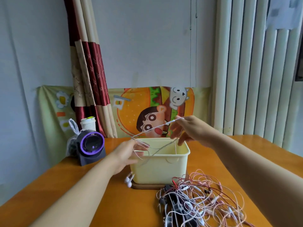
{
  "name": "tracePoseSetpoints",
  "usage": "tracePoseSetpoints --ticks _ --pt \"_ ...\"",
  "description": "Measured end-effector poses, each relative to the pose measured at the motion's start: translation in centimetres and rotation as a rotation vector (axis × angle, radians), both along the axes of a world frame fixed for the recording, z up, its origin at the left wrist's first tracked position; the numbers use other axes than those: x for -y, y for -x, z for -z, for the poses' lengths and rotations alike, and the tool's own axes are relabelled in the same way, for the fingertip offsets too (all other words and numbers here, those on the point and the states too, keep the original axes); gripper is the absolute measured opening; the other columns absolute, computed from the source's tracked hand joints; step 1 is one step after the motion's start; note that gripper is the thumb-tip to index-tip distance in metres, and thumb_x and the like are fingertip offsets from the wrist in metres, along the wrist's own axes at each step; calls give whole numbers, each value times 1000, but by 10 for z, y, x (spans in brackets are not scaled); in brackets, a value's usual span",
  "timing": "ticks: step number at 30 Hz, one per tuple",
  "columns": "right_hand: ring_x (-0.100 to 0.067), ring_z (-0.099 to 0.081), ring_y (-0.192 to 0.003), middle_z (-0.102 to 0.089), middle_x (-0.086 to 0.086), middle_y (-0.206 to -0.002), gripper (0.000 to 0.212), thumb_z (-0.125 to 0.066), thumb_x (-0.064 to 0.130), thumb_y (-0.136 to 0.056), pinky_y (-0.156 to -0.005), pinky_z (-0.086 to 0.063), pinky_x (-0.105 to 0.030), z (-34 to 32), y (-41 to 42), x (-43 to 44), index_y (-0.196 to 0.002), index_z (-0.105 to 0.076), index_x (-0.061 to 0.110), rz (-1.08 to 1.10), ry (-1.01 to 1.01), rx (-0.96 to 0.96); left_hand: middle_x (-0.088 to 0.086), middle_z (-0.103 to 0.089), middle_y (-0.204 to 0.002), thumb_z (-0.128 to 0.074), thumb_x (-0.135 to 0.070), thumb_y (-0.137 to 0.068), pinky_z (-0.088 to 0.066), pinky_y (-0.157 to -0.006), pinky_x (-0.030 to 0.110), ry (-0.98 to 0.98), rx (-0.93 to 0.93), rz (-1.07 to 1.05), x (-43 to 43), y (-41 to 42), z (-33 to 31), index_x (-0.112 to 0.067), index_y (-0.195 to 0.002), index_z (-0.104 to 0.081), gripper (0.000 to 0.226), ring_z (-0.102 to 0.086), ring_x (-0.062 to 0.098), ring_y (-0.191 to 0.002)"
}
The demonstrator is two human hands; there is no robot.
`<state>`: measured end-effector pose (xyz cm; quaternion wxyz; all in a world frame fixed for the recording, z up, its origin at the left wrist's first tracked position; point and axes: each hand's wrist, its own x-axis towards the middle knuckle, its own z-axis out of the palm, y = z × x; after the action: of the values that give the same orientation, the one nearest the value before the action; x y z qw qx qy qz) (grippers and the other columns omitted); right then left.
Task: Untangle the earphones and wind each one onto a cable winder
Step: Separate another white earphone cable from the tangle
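A white earphone cable (152, 128) stretches in the air above a pale yellow bin (164, 167). My right hand (188, 130) pinches its upper end near the remote, above the bin's back right. My left hand (129, 153) holds loops of the same cable at the bin's left rim. The cable's white earbuds (128, 181) dangle beside the bin's lower left corner. A tangled heap of white, pink and red earphones (201, 200) lies on the orange table (114, 202) in front right of the bin, over some black pieces, blurred.
A black device with a purple ring (91, 146) stands at the table's back left, with a plastic bag (72, 138) and a white cup (88, 123) behind it. A brown flat piece (147, 186) lies under the bin. A cartoon cloth and a curtain hang behind.
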<state>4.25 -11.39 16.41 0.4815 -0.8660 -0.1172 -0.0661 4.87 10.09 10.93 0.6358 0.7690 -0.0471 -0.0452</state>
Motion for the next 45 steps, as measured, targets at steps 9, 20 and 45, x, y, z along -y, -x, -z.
tracePoseSetpoints --ticks 9,20,45 --pt "-27 -67 -96 -68 -10 -97 47 -52 54 -90 -83 -57 -41 -57 -8 -59 -90 -64 8 -46 -388 80 8 -70 -79 -34 -9 -98 -47 -93 48 802 97 5 -47 5 -34 -9 -89 -65 33 -69 25 -82" --pt "-29 -48 -124 -51 -15 -133 44 -63 57 -79 -88 -53 -40 -31 -23 -113 -95 -61 17 -64 -537 -105 -5 -35 -48 -35 -34 -102 -52 -57 20 1209 259 -19 -98 22 -55 -12 -76 -57 41 -39 6 -39" --pt "-20 -52 -88 -54 9 -73 39 -35 43 -99 -103 -17 -40 13 -54 -101 -75 -61 26 327 853 694 2 -58 -82 -50 -13 -98 -31 -54 17 584 193 -638 -150 2 -8 -13 -79 -59 22 -37 5 -39"
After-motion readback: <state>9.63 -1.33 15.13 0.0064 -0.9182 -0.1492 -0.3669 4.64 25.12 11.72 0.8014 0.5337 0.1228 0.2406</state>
